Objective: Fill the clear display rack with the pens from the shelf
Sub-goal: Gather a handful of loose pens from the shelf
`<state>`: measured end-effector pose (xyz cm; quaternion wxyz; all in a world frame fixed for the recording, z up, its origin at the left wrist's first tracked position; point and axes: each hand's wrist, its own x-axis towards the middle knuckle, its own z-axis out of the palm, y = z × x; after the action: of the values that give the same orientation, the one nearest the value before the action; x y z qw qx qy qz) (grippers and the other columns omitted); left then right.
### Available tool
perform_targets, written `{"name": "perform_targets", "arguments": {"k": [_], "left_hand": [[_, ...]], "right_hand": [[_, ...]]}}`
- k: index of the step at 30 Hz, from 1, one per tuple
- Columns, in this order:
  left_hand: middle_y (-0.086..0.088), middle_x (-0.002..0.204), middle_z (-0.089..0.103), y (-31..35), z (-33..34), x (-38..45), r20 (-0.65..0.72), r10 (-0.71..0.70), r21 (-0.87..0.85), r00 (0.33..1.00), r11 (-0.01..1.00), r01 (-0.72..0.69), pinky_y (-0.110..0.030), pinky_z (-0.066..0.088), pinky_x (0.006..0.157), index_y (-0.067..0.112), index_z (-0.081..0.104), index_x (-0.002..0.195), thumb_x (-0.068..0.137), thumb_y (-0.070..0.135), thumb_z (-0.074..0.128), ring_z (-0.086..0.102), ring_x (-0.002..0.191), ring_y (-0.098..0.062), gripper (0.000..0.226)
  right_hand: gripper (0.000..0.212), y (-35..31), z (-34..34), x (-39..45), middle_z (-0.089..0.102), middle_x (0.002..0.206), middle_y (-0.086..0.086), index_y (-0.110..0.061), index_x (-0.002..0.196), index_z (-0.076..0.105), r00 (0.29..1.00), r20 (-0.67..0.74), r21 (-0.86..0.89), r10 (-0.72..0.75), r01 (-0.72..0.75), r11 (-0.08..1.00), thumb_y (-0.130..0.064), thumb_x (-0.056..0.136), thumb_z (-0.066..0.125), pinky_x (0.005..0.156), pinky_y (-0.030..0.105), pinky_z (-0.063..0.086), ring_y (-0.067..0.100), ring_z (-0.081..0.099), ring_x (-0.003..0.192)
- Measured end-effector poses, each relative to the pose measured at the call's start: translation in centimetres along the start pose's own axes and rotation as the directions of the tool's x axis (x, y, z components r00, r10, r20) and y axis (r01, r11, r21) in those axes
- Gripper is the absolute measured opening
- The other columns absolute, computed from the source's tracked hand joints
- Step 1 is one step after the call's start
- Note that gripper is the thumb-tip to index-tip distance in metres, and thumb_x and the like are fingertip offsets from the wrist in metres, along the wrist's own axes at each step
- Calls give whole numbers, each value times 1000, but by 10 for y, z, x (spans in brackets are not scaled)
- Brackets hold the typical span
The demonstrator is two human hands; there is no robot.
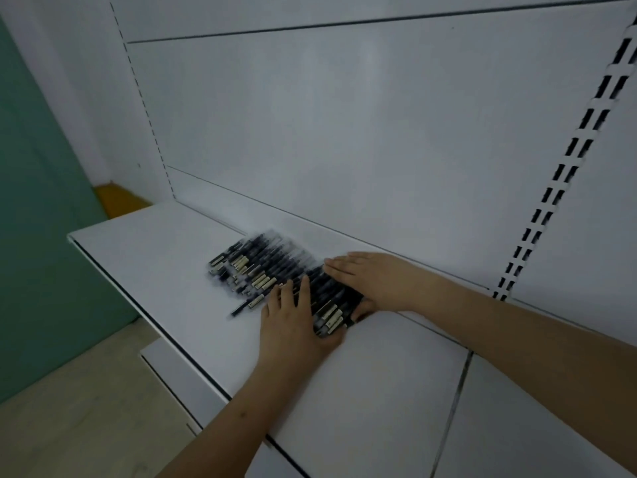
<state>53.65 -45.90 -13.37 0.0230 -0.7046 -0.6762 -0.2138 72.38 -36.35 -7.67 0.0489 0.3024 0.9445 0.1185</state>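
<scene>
While your head camera looks down at the white shelf (165, 257), both your hands lie on the heap of dark pens (265, 267) spread near the shelf's back edge, close to the white back panel (344, 132). Your left hand (296, 326) rests palm down at the near side of the heap, its fingers straight and slightly spread, fingertips on the pens and the thumb along a bunch of pen ends with pale labels. Your right hand (375, 281) lies flat over the far right part of the heap, fingers stretched out together and pointing left, the thumb tucked below at the bunch's right end. Neither hand is curled round a pen; a group of pens sits between the two palms. The rest of the pens lie loose to the left, blurred. The clear rack cannot be seen.
</scene>
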Motion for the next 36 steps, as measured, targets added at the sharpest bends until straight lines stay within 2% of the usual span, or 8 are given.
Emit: {"name": "perform_targets", "arguments": {"k": [3,8,11,14,18,25,31,36], "left_hand": [[-8,155,27,-7,0,-2,-8,41,-2,999,999,-41,-43,23,115,21,11,154,69,84,40,21,143,-29,110],[-13,155,29,-10,3,-10,-51,113,-42,992,992,-115,-48,18,119,19,19,153,65,85,46,22,144,-31,113],[-15,153,33,-12,7,-13,-72,143,-65,987,987,-148,-49,20,118,16,21,153,65,83,50,25,143,-32,114],[-15,155,29,-14,9,-10,-57,115,-63,992,991,-119,-50,18,119,17,14,154,65,85,46,22,144,-32,116],[-12,159,17,-18,10,-5,-2,65,-59,998,996,-65,-48,15,120,22,2,154,65,87,42,9,148,-30,117],[-13,151,27,-18,2,1,3,71,30,998,997,-71,-45,29,113,19,10,154,66,85,38,21,139,-31,114],[-8,139,39,-31,-7,18,24,71,-16,997,997,-70,-40,36,106,20,18,152,67,78,47,32,126,-27,107],[-7,139,39,-39,-10,26,63,59,-75,996,996,-54,-40,35,107,21,15,153,72,73,57,33,126,-27,105]], "right_hand": [[110,0,0,-8,6,165,7,-11,157,5,1000,23,103,8,-10,995,-65,81,65,121,26,5,18,13,151],[117,-1,4,-21,-5,164,5,-13,156,-4,999,34,137,-11,6,991,-66,80,66,117,18,-8,10,-2,149],[120,0,6,-18,-5,164,7,-12,156,-4,999,34,135,-5,0,991,-67,78,68,118,19,-7,13,-2,151],[124,1,5,-12,-5,165,8,-11,156,-6,999,53,132,1,-8,991,-67,75,69,122,25,1,17,-1,152],[125,2,2,-3,-6,165,6,-13,156,-7,997,77,107,-1,-7,994,-68,75,70,122,25,3,15,0,152],[117,4,-3,4,10,164,12,-9,157,3,996,85,91,-8,1,996,-65,78,68,122,26,8,20,12,151],[102,-9,-14,18,15,164,9,-10,157,6,995,94,39,-15,11,999,-40,83,69,117,26,20,20,24,147],[102,-5,-27,36,28,159,9,-10,156,15,998,62,55,-18,15,998,-47,81,72,118,30,27,22,32,143]]}}
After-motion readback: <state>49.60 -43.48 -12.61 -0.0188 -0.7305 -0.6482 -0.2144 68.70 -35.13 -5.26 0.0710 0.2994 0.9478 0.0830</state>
